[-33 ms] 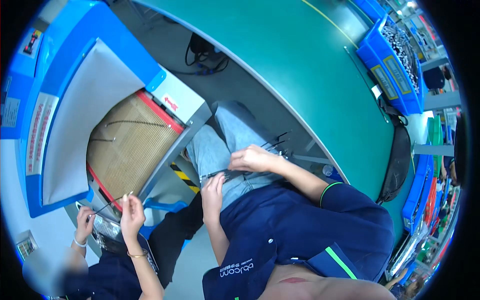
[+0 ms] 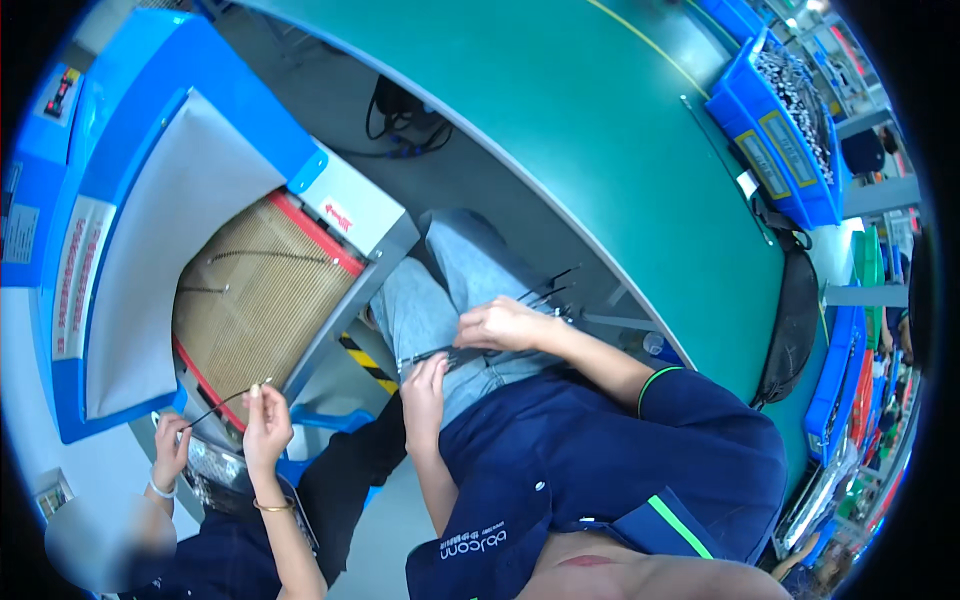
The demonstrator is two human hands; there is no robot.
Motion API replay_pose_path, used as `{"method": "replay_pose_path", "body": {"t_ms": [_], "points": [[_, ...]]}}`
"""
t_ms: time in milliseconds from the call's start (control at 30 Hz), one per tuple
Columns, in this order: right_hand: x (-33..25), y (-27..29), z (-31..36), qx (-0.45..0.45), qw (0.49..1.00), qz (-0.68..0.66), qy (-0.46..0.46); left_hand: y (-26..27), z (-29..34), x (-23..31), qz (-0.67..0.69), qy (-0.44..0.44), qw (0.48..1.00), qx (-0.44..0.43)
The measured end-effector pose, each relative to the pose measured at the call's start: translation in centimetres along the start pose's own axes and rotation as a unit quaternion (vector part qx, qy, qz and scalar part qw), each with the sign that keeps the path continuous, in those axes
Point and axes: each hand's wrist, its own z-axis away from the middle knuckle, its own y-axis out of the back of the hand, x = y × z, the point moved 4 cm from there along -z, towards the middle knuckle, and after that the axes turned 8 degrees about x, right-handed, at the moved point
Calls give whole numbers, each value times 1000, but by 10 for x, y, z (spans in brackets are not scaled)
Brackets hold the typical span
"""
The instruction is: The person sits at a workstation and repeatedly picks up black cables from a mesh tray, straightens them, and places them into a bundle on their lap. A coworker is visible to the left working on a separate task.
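Observation:
Over my lap, my left hand [image 2: 424, 388] is closed in a pinch on thin black cables [image 2: 436, 354] with small metal ends. Just right of it and a little farther off, my right hand [image 2: 500, 325] has its fingers pressed together on the same cables, so that their middle is hidden. Beyond my right wrist, several loose cable ends [image 2: 548, 292] stick out over my thigh. How many cables each hand grips cannot be made out.
At left stands a blue and white machine [image 2: 170, 55] with a ribbed brown conveyor belt [image 2: 255, 300] carrying dark cables [image 2: 268, 253]. A co-worker's hands [image 2: 266, 425] hold another cable. The green table [image 2: 600, 150] bears a blue bin [image 2: 775, 130] of metal parts and a black pouch [image 2: 792, 330].
The whole view has shifted slightly. Both my hands stay at the cables with hardly any motion.

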Motion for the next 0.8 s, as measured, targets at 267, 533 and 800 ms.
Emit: {"method": "replay_pose_path", "body": {"t_ms": [267,533,800], "points": [[-2,18,0,41,997,-61,21,-7,2,-16,215,158,964,-19],[-7,26,-9,26,995,-8,95,0,1,-10,245,194,947,-76],[-7,30,-9,72,995,-17,71,1,-3,-2,199,158,967,-4]]}}
